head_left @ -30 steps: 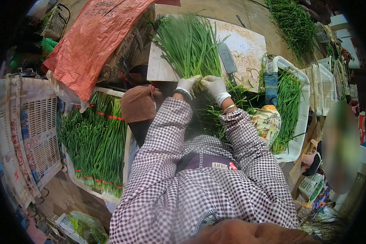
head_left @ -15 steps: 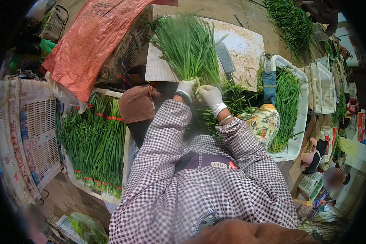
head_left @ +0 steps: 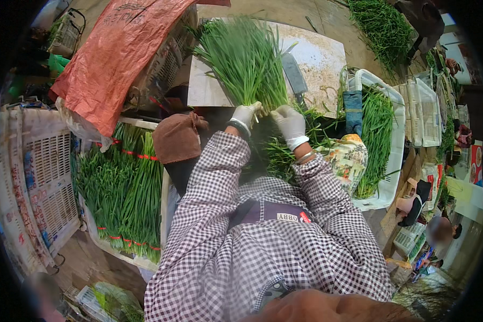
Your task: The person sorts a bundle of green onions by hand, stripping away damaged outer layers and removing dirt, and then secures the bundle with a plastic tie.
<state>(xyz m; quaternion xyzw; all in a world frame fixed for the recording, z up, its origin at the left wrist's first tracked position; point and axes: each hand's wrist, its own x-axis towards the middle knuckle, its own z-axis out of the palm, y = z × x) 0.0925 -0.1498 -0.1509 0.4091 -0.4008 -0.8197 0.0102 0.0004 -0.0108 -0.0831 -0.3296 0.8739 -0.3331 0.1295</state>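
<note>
A bunch of long green chives [head_left: 247, 64] lies across a white board [head_left: 321, 56], its leaves pointing away from me and its pale stem ends toward me. My left hand [head_left: 244, 117], in a white glove, is closed round those stem ends at the board's near edge. Just right of it, my gloved right hand [head_left: 291, 124] has its fingers pinched together beside the stems; what they hold, if anything, is hidden. A cleaver with a wide grey blade [head_left: 294, 73] rests on the board right of the bunch. Loose green leaves [head_left: 278, 158] hang below my right hand.
At left stands a crate of chives [head_left: 121, 196] tied with red bands. A brown cloth bundle [head_left: 177, 138] sits beside my left forearm. On the right are a white crate [head_left: 396, 115] holding chives and a patterned cloth bag [head_left: 344, 161]. A red sack [head_left: 110, 59] covers crates at upper left.
My right hand has moved a little right, away from my left hand and the stem ends. My left hand keeps its hold on the chives.
</note>
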